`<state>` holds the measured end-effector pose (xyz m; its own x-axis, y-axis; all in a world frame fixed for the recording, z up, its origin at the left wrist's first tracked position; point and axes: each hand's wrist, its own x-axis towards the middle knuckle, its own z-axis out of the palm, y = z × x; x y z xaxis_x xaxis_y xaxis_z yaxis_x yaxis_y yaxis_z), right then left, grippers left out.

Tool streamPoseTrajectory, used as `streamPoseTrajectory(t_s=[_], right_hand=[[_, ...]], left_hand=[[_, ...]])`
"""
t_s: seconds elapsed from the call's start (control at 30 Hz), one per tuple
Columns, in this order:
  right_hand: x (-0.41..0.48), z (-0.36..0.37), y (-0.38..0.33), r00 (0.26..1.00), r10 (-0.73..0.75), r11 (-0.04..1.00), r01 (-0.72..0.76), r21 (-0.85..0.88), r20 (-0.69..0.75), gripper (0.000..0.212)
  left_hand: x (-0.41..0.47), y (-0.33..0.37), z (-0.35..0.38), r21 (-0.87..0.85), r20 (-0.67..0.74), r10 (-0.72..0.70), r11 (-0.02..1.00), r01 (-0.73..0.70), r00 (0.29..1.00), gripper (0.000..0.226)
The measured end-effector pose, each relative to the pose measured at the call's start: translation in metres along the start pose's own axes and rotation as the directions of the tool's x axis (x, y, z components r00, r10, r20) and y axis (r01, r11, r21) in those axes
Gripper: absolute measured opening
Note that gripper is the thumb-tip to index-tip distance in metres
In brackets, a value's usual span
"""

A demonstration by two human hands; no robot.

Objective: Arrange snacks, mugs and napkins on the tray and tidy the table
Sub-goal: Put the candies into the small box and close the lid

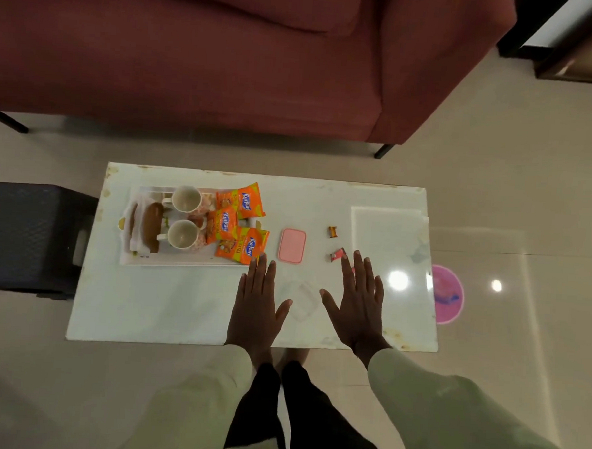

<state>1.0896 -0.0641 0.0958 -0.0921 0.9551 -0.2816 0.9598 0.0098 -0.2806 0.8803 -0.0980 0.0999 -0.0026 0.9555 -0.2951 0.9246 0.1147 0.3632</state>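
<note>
The tray (169, 261) sits at the left end of the table (167, 306), with two mugs (185, 199), three orange snack packets (223, 224) and what look like napkins (133, 240) packed close, probably so it all carries in one go. A pink box (291, 245) and two wrapped sweets (337, 254) lie loose to its right, likely the tidying left. The left hand (256, 308) and right hand (355, 303) are spread flat, fingers straight, holding nothing, either side of a clear container (301, 302).

Living room: sofa (228, 56), low table (180, 307).
</note>
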Motion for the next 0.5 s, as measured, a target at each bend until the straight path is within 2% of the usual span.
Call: streamPoseTrajectory(t_s=[0.27, 0.5], right_hand=[[0.032, 0.053, 0.034, 0.998, 0.067, 0.995, -0.066, 0.076, -0.014, 0.084], [0.066, 0.130, 0.078, 0.985, 0.161, 0.974, -0.148, 0.171, -0.068, 0.091]], left_hand=[[0.020, -0.012, 0.059, -0.092, 0.016, -0.017, 0.996, 0.018, 1.000, 0.084], [0.035, -0.019, 0.140, -0.240, 0.101, -0.081, 0.965, 0.103, 0.992, 0.105]])
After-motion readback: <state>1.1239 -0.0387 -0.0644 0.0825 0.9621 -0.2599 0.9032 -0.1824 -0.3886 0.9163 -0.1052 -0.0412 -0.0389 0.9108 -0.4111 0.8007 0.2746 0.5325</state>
